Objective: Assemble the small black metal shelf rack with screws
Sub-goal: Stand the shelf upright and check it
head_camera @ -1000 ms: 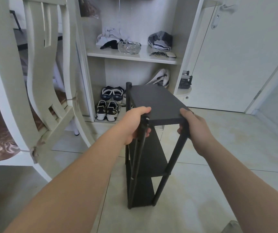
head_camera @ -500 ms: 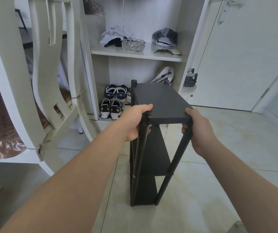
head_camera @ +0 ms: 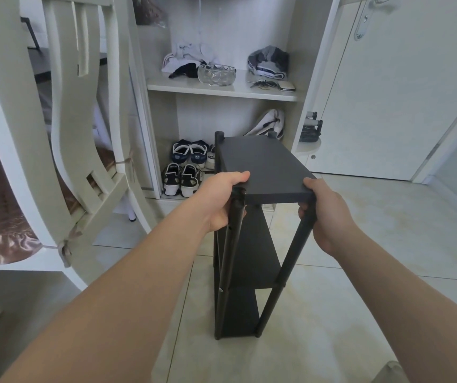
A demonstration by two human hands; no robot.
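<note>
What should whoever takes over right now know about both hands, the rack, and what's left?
Left hand: grips the black rack at the top of its near left post.
Right hand: grips the top of the near right post.
Rack: upright over the tiled floor, in front of the open shoe cabinet. I cannot tell whether its feet bear weight.
Done: three shelves and the posts are joined.
Left: probably check the screws and set it in place. No loose screws or tool are in view.

Rack (head_camera: 263,167) nudged marginally; viewpoint drifted slightly.
</note>
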